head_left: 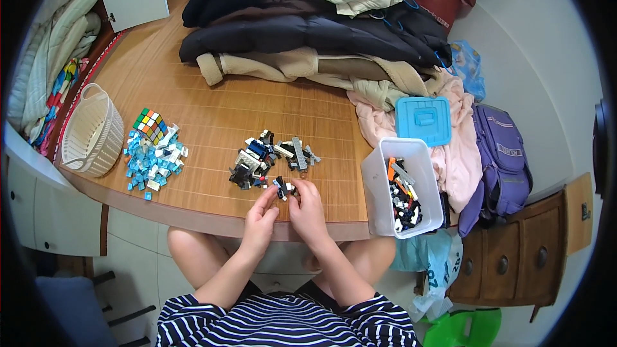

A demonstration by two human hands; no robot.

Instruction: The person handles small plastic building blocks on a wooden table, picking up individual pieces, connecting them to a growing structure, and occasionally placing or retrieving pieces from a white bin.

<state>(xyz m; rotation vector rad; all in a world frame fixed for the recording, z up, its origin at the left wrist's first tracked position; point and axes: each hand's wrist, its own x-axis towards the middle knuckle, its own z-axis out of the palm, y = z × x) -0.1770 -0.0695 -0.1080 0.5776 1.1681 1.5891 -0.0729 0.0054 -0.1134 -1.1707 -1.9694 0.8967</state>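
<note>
At the near edge of the table my left hand [259,220] is closed, its fingertips against a small dark-and-white building brick piece [281,187]. My right hand [308,211] is just beside it, fingers pinched on another small dark-and-white brick [291,189]. The two hands are close together but apart. Just beyond them lies a loose heap of black, white, grey and dark blue building bricks [250,159]. A long grey brick [299,154] lies at that heap's right side. My fingers partly hide the pieces they hold.
Left stand a cream basket [94,132], a puzzle cube [150,123] and a heap of light-blue and white bricks [153,160]. At right is a clear plastic box [379,199] of mixed bricks, with a blue lid [423,122] behind it. Folded coats [308,35] cover the table's far side.
</note>
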